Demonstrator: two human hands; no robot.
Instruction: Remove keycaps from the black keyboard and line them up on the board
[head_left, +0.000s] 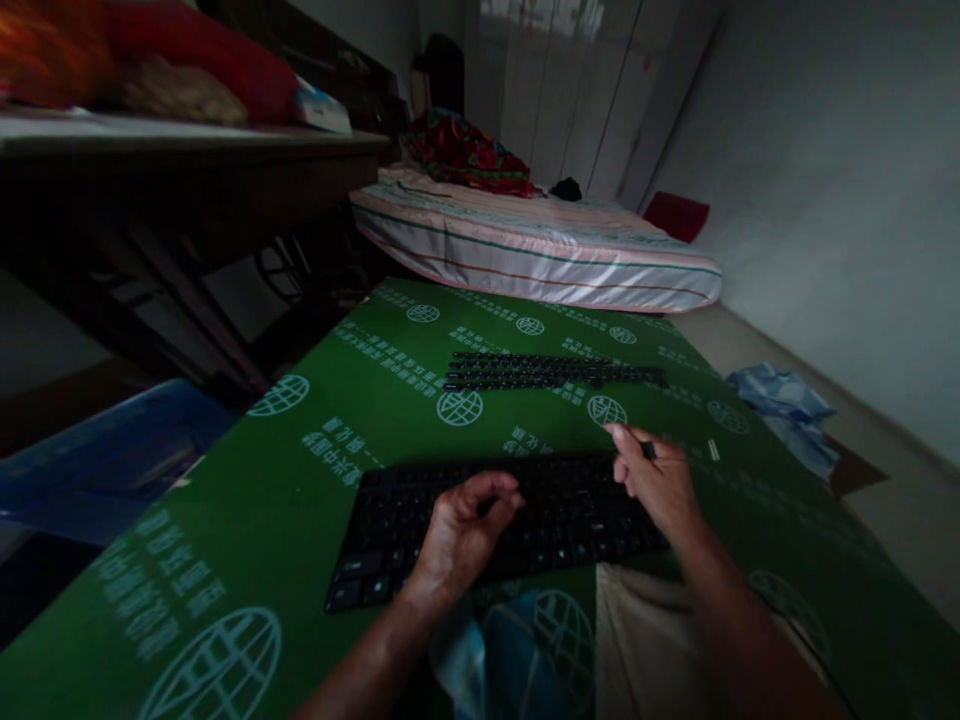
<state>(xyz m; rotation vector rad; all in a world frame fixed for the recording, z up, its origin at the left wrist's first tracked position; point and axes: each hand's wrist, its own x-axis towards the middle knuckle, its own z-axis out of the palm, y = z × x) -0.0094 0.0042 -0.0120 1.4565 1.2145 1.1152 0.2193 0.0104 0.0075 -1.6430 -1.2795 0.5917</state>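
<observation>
A black computer keyboard [570, 530] lies on the green printed board in front of me. My left hand [472, 525] is over its middle, with thumb and index finger brought together. Anything between those fingertips is too small to make out. Above the keyboard's right part is my right hand [656, 480], its fingers curled closed. A short black object [649, 450] pokes out of that hand near the index finger; its kind does not show. Farther back on the board lie several rows of loose black keys [540, 372].
Beneath everything is the green board [315, 540] with white globe prints. A small pale strip [713, 450] lies at right. Cloth [637, 630] is close to me. A mattress [540, 250] is behind, a table [187, 150] at left, and blue-white fabric [784, 410] on the floor.
</observation>
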